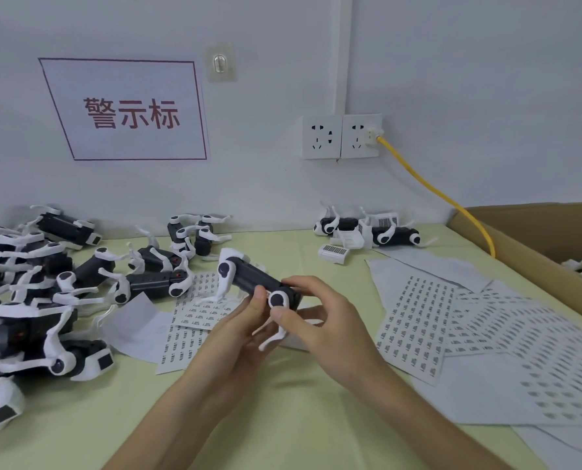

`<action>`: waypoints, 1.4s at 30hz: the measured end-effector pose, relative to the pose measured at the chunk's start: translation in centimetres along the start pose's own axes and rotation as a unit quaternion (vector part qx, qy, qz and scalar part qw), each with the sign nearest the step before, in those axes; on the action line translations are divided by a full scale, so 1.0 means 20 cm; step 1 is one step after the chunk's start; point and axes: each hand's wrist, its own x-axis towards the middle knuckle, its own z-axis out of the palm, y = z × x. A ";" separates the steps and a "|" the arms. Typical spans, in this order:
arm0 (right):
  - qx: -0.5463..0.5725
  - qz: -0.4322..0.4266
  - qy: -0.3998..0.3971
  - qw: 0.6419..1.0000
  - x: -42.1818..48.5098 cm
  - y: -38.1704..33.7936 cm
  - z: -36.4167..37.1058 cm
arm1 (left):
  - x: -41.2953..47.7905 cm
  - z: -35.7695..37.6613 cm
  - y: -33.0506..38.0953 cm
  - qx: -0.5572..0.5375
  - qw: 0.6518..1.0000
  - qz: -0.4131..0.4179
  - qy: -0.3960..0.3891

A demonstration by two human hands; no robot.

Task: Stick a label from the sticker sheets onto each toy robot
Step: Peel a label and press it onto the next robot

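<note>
A black-and-white toy robot dog [249, 278] is held above the table's middle. My left hand [238, 329] grips its body from below, thumb on its side. My right hand [320, 320] holds its rear end, the thumb against the round white hip joint. Sticker sheets [198, 317] with rows of small labels lie under and behind the toy. More sticker sheets [415, 327] fan out to the right. A heap of several toy robots [45, 293] fills the left side. Two labelled robots [367, 230] lie by the wall.
An open cardboard box [534, 245] stands at the right edge with toy parts inside. A yellow cable [435, 191] runs from a wall socket [361, 135] down behind the box. The table [283, 418] has a pale green cover. A red-lettered sign [126, 111] hangs on the wall.
</note>
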 end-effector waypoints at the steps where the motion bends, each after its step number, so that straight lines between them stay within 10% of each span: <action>1: 0.000 0.003 -0.002 1.000 0.01 0.00 -0.01 | 0.00 0.00 0.00 -0.027 1.000 -0.015 0.001; 22: 0.099 0.111 0.030 0.988 0.09 -0.02 -0.13 | 0.00 0.01 0.02 0.171 0.981 0.029 0.093; 25: 0.153 0.170 0.035 0.973 0.10 -0.03 -0.16 | -0.01 0.00 0.00 0.359 0.921 0.121 0.091; 30: 0.215 0.263 0.066 0.938 0.15 -0.03 -0.33 | -0.02 -0.01 -0.05 0.654 0.726 0.209 0.040; 33: 0.325 0.244 0.111 0.907 0.19 -0.03 -0.51 | -0.03 -0.01 -0.07 0.678 0.709 0.195 0.017; 38: 0.654 -0.009 0.237 0.718 0.16 -0.01 -0.86 | -0.03 0.00 -0.07 0.702 0.694 0.160 -0.010; 42: 0.545 0.066 0.316 0.774 0.16 0.06 -0.90 | -0.03 0.01 -0.07 0.714 0.685 0.146 -0.016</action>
